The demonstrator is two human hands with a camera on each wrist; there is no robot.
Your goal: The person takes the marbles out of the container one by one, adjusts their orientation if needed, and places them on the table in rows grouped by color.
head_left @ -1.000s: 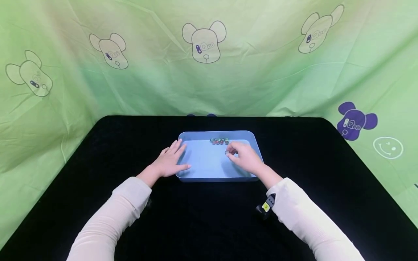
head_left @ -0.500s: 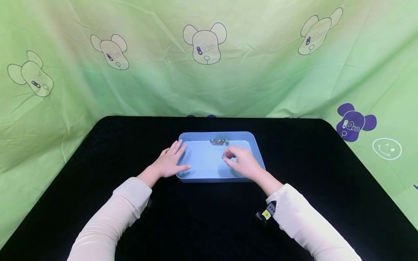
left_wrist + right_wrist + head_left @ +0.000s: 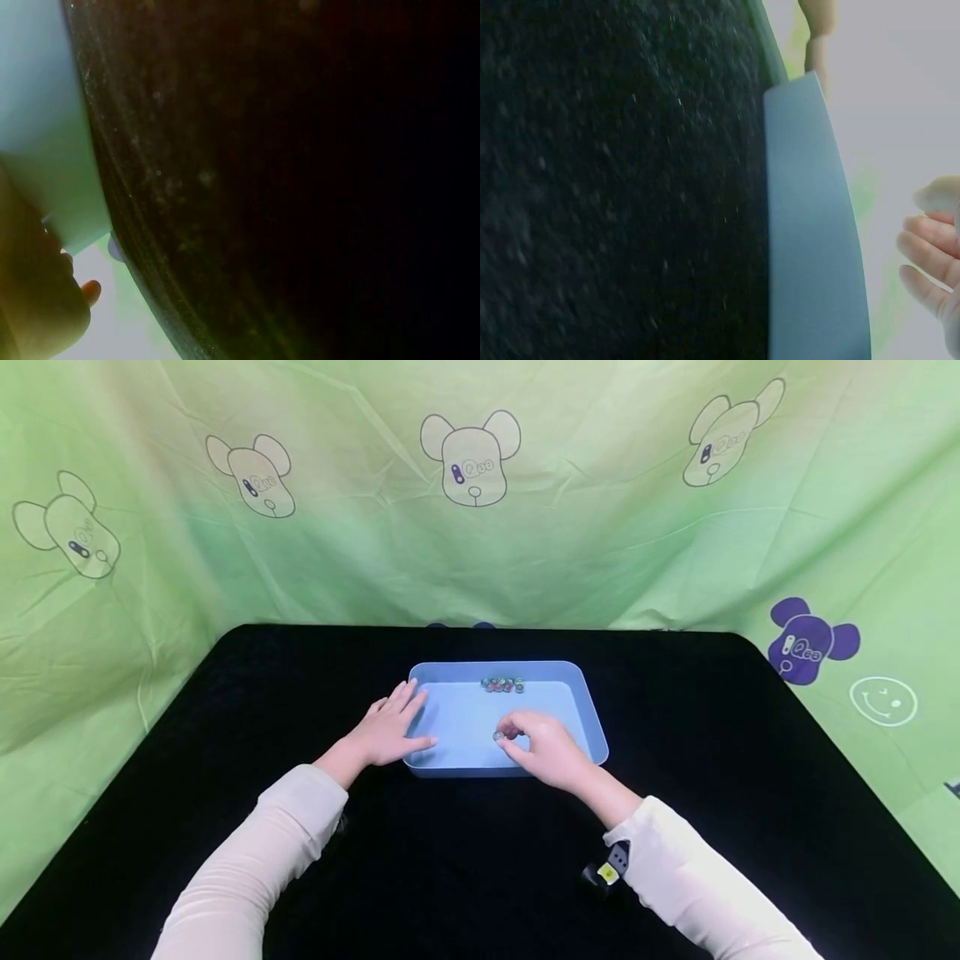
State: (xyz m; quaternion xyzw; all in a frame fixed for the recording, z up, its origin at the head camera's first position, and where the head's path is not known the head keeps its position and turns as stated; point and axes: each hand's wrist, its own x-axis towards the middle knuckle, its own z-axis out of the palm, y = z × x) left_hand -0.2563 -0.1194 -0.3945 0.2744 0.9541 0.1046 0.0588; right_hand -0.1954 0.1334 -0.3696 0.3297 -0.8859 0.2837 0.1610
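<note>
A shallow blue tray [image 3: 459, 770] lies on the black tabletop. My right hand [image 3: 553, 753] is over the tray's front middle, pinching a small clear glass marble [image 3: 498, 737] between thumb and fingertips. Toward the back wall, two short rows of glass marbles [image 3: 507, 687] sit close together, some reddish, some greenish. My left hand [image 3: 386, 732] rests on the tray's left rim with straight, spread fingers, the thumb reaching inside. In the right wrist view, the fingers [image 3: 930, 255] of the right hand appear beyond the tray wall [image 3: 814, 225]; the marble is out of sight there.
Black cloth [image 3: 465, 868] covers the table around the tray. A green curtain [image 3: 360, 552] with printed bear heads hangs behind and at both sides. A dark strap with a yellow label [image 3: 608, 873] is on the right wrist.
My right hand has moved left and toward the front of the tray, carrying the marble away from the rows. The left hand has stayed on the rim.
</note>
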